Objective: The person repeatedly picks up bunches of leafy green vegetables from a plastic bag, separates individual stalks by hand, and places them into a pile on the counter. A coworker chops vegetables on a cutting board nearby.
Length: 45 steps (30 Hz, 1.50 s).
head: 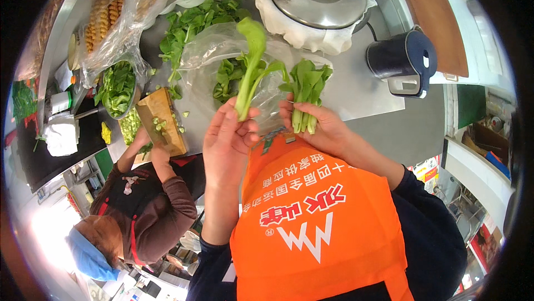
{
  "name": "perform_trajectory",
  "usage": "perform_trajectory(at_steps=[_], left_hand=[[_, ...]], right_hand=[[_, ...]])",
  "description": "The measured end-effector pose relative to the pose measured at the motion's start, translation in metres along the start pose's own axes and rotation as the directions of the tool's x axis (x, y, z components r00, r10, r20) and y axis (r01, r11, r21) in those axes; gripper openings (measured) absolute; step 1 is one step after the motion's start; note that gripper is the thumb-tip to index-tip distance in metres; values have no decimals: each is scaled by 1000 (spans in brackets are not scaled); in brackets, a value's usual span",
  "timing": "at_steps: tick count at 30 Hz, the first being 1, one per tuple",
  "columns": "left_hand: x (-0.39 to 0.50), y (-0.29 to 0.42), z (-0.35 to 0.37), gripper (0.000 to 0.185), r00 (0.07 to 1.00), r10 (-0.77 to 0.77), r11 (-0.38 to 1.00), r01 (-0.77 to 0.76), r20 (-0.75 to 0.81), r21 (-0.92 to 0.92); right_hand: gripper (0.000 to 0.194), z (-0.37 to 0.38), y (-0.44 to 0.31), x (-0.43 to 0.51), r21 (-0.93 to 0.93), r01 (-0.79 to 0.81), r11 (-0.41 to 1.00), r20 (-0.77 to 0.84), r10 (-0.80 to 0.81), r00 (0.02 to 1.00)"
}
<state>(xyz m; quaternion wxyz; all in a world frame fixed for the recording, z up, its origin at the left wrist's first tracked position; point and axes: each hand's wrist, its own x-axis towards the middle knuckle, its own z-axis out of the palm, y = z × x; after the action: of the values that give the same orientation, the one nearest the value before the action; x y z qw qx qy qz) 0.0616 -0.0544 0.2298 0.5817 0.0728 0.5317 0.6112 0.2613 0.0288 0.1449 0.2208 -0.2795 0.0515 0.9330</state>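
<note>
My left hand (pixel 231 130) pinches the pale stem base of a leafy green stalk (pixel 251 63), its leaves pointing up and away from me. In my right hand (pixel 315 119) is a small bunch of leafy greens (pixel 308 82), stems towards me. Behind both hands lies a clear plastic bag (pixel 196 61) with more leafy greens (pixel 227 78) visible inside. Loose greens (pixel 200 21) are heaped on the metal counter beyond the bag.
At the left a co-worker's hands hold a cleaver (pixel 151 122) over a wooden board (pixel 173 124) with cut greens. A bowl of greens (pixel 117 86) stands beside it. A lidded pot (pixel 319 1) is at the back, a dark electric appliance with a handle (pixel 398 57) at the right.
</note>
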Motion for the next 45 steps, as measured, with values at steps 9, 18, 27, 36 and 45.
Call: perform_trajectory(at_steps=[9,18,27,36,45], left_hand=[[-14,-55,27,26,996,78,792,-83,35,605],[-3,-56,19,24,971,157,596,-237,178,767],[-3,-56,17,23,994,58,633,-107,91,767],[-1,-62,14,21,996,-21,752,-43,90,657],[0,-35,2,15,933,-214,828,15,291,561]], right_hand=[[38,13,-4,-9,-62,-16,998,177,27,984],[35,8,-2,-8,-249,75,965,111,-49,993],[27,2,-1,-4,-281,107,954,62,-93,994],[25,-3,3,-4,-175,121,977,-99,-140,985],[20,-15,5,5,-247,36,968,-243,-97,965]])
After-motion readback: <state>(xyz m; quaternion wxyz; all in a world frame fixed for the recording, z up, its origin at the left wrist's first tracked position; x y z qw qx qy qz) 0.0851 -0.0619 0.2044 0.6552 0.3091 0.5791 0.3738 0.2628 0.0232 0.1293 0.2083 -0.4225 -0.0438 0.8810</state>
